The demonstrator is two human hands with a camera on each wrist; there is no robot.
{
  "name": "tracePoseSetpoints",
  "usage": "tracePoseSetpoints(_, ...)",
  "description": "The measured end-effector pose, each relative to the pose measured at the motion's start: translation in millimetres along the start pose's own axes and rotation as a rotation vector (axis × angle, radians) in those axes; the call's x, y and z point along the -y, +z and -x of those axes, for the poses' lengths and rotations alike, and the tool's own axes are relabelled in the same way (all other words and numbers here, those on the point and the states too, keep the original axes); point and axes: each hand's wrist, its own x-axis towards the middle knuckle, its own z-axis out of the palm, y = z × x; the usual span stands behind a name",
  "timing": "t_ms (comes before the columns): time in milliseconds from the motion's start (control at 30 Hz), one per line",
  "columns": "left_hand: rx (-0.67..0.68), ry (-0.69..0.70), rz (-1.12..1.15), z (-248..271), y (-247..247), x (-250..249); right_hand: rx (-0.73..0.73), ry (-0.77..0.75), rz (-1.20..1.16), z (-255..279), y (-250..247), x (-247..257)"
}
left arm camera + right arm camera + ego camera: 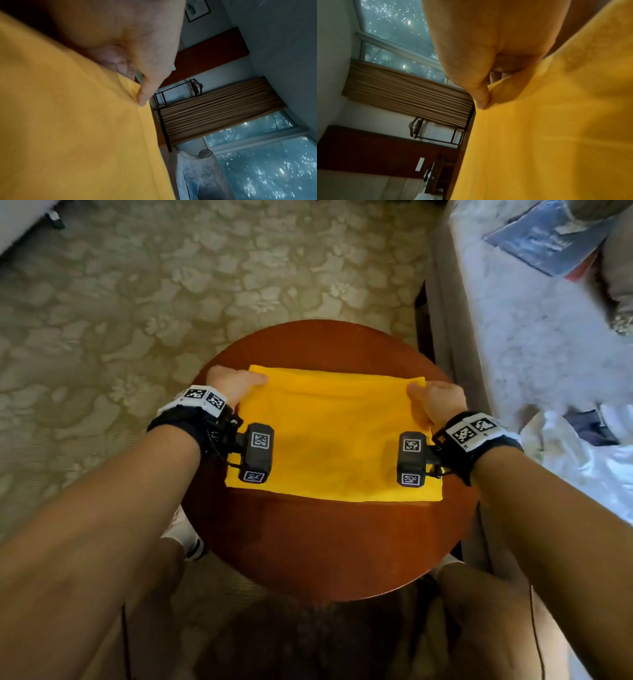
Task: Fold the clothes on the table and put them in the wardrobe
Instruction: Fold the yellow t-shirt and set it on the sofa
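A yellow garment [332,436] lies folded into a flat rectangle on the round dark-red wooden table [329,546]. My left hand [236,383] pinches its far left corner, thumb on top and fingers curled under the edge. In the left wrist view the thumb [145,93] presses the yellow cloth [68,121]. My right hand [433,398] pinches the far right corner the same way. The right wrist view shows that thumb [482,97] on the yellow cloth [547,128], with curled fingers behind the edge.
A patterned beige carpet [171,285] surrounds the table. To the right stands a bed [531,337] with a blue book [548,237] and other clothes [589,440]. The wrist views show a window, brown curtains and a hanger rack [180,93].
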Motion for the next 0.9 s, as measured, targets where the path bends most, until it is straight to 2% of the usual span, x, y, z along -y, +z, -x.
tracePoseSetpoints(100,-0.009,0.141,0.038,2,0,-3,-0.07,-0.085,0.007,5,-1,0)
tracePoseSetpoints(233,-0.065,0.229,0.053,4,4,-3,-0.128,-0.153,0.078,6,-1,0)
tracePoseSetpoints(300,-0.099,0.229,-0.002,1,4,-5,-0.143,-0.172,0.128,3,0,2)
tracePoseSetpoints(400,-0.098,0.158,-0.098,-7,7,-3,-0.16,-0.153,0.188,-1,1,7)
tracePoseSetpoints(500,-0.154,0.112,-0.188,-7,5,-5,-0.168,-0.132,0.273,-4,5,12)
tracePoseSetpoints(567,-0.175,0.07,-0.218,-3,1,-5,-0.184,-0.213,0.437,-2,13,20)
tracePoseSetpoints(633,-0.138,0.018,-0.22,0,-5,-3,-0.115,-0.384,0.587,6,29,32)
tracePoseSetpoints(700,-0.106,-0.009,-0.194,4,-9,1,0.052,-0.533,0.648,14,49,46)
tracePoseSetpoints(800,-0.124,-0.004,-0.204,16,-13,8,0.268,-0.56,0.783,22,71,57)
tracePoseSetpoints(900,-0.169,-0.015,-0.198,32,-17,16,0.29,-0.556,0.911,24,75,54)
